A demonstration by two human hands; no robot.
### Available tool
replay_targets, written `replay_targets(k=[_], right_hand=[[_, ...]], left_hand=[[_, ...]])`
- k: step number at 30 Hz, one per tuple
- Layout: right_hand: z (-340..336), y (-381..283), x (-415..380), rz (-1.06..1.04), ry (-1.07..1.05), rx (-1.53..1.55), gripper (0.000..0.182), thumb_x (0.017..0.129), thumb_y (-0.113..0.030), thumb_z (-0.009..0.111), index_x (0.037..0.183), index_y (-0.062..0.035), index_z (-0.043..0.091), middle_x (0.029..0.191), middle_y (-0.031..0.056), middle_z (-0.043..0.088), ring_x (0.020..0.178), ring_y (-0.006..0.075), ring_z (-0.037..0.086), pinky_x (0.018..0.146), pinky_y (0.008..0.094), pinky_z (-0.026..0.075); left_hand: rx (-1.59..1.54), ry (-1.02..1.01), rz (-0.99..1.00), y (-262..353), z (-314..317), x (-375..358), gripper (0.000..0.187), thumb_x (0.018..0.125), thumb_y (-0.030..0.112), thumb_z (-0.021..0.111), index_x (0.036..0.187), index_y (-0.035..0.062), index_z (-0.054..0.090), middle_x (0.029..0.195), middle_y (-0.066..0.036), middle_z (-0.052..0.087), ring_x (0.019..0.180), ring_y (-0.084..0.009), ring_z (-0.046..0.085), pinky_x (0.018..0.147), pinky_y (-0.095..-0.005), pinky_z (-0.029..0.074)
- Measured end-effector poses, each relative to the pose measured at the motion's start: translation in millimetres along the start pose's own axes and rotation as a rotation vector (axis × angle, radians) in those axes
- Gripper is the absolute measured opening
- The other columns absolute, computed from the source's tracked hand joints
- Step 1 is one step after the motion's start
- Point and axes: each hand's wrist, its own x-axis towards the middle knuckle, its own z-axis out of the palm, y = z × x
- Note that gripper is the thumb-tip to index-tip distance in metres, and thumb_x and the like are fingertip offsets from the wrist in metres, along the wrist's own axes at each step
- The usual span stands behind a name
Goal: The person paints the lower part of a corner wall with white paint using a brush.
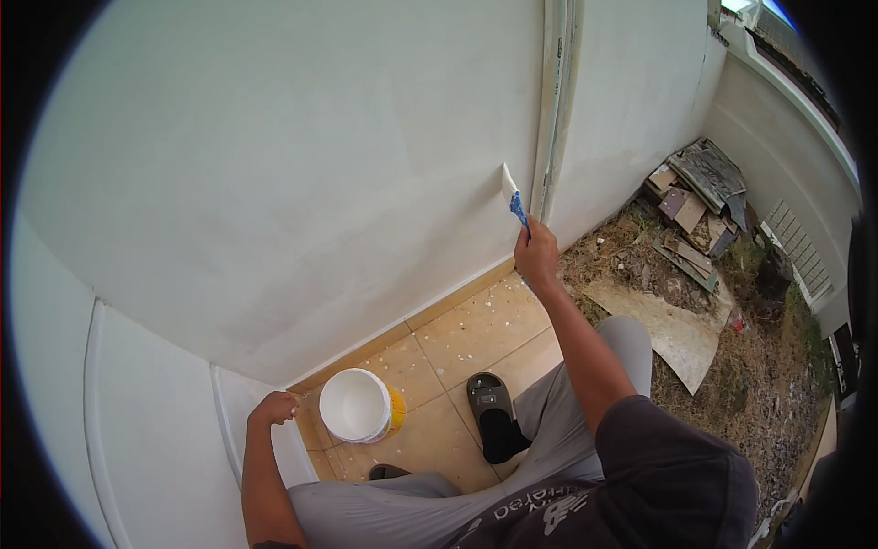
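My right hand (pixel 538 252) is wrapped round the blue handle of a paintbrush (pixel 515 203). The brush points up, its pale bristles against the white wall (pixel 366 137), just left of a vertical pipe or trim strip (pixel 552 110). Curled into a loose fist, my left hand (pixel 274 408) is beside the low white wall at left, with light specks on the fingers and no object showing in it. Close to its right stands a bucket (pixel 355 405), white inside with a yellow patch outside, holding white paint.
Paint specks dot the tan floor tiles (pixel 430 352) between the wall and my sandalled foot (pixel 491 407). Right of the tiles lie dry grass and a flat pale sheet (pixel 677 329). Broken boards (pixel 700 197) are piled by the far wall corner.
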Motion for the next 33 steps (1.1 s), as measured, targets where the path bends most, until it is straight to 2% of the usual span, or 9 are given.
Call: replay_targets(k=[7, 10, 11, 14, 16, 19, 23, 26, 33], right_hand=[[10, -105, -62, -0.241, -0.384, 0.288, 0.027, 0.089, -0.008, 0.056, 0.115, -0.0008, 0.057, 0.083, 0.014, 0.059, 0.071, 0.0349, 0.06, 0.061, 0.0442, 0.049], [6, -119, -67, -0.34, -0.499, 0.479, 0.026, 0.088, -0.007, 0.057, 0.113, -0.0007, 0.058, 0.082, 0.0141, 0.059, 0.071, 0.0345, 0.06, 0.062, 0.0436, 0.049], [2, -120, -66, -0.332, -0.597, 0.514, 0.025, 0.086, -0.006, 0.058, 0.111, 0.0001, 0.061, 0.081, 0.0159, 0.061, 0.07, 0.0351, 0.06, 0.064, 0.0435, 0.049], [-4, -106, -59, -0.284, -0.665, 0.548, 0.024, 0.086, -0.006, 0.058, 0.109, 0.0008, 0.064, 0.08, 0.0186, 0.063, 0.07, 0.036, 0.06, 0.064, 0.0429, 0.048], [-3, -78, -50, -0.127, -0.593, 0.548, 0.024, 0.086, -0.005, 0.056, 0.106, 0.0015, 0.066, 0.081, 0.0218, 0.065, 0.071, 0.036, 0.062, 0.066, 0.0397, 0.048], [-12, -12, -27, 0.084, -0.51, 0.33, 0.022, 0.086, -0.009, 0.057, 0.103, -0.0007, 0.068, 0.081, 0.0232, 0.065, 0.072, 0.0368, 0.063, 0.066, 0.0401, 0.048], [-17, 53, -12, 0.275, -0.089, 0.032, 0.02, 0.086, -0.011, 0.055, 0.1, -0.0031, 0.068, 0.083, 0.0227, 0.065, 0.08, 0.0417, 0.063, 0.069, 0.0472, 0.048], [-12, 83, -11, 0.379, 0.086, -0.067, 0.02, 0.086, -0.011, 0.055, 0.101, -0.0042, 0.067, 0.086, 0.0219, 0.066, 0.084, 0.0414, 0.063, 0.072, 0.0493, 0.049], [44, 55, -58, 0.12, -0.041, -0.018, 0.026, 0.089, -0.012, 0.054, 0.113, -0.0012, 0.059, 0.091, 0.0203, 0.061, 0.082, 0.0424, 0.06, 0.072, 0.0508, 0.048]], left_hand=[[-0.005, 0.034, 0.136, 23, 1, -12, 0.034, 0.089, 0.03, 0.056, 0.108, 0.0029, 0.063, 0.09, -0.009, 0.068, 0.082, -0.0172, 0.066, 0.062, -0.0297, 0.051], [0.0, 0.032, 0.14, 26, 2, -18, 0.034, 0.09, 0.03, 0.055, 0.108, 0.0031, 0.063, 0.089, -0.009, 0.067, 0.083, -0.0166, 0.066, 0.063, -0.0293, 0.051], [0.008, 0.031, 0.131, 25, 3, -19, 0.034, 0.09, 0.03, 0.055, 0.108, 0.0032, 0.063, 0.089, -0.008, 0.067, 0.083, -0.0164, 0.066, 0.063, -0.0292, 0.051], [-0.026, 0.035, 0.095, 17, 3, -23, 0.033, 0.09, 0.031, 0.056, 0.107, 0.0035, 0.063, 0.089, -0.008, 0.067, 0.082, -0.016, 0.065, 0.064, -0.0298, 0.051], [-0.032, 0.029, 0.067, 9, 3, -21, 0.033, 0.09, 0.031, 0.055, 0.107, 0.0039, 0.063, 0.089, -0.007, 0.067, 0.082, -0.0161, 0.065, 0.064, -0.0304, 0.052], [-0.051, 0.024, 0.036, -3, 3, -14, 0.033, 0.091, 0.032, 0.055, 0.107, 0.0043, 0.063, 0.089, -0.007, 0.067, 0.083, -0.0164, 0.066, 0.065, -0.031, 0.052], [-0.05, 0.02, 0.014, -6, 4, -15, 0.033, 0.091, 0.032, 0.055, 0.107, 0.0044, 0.063, 0.09, -0.008, 0.067, 0.083, -0.0166, 0.066, 0.066, -0.0311, 0.053], [-0.027, 0.012, 0.019, 2, 1, -18, 0.032, 0.091, 0.032, 0.055, 0.106, 0.0045, 0.063, 0.09, -0.008, 0.067, 0.084, -0.0168, 0.066, 0.066, -0.0308, 0.053], [-0.006, 0.042, 0.064, 21, 1, -15, 0.032, 0.089, 0.03, 0.055, 0.105, 0.0043, 0.064, 0.089, -0.008, 0.066, 0.08, -0.0167, 0.065, 0.063, -0.0304, 0.051]])
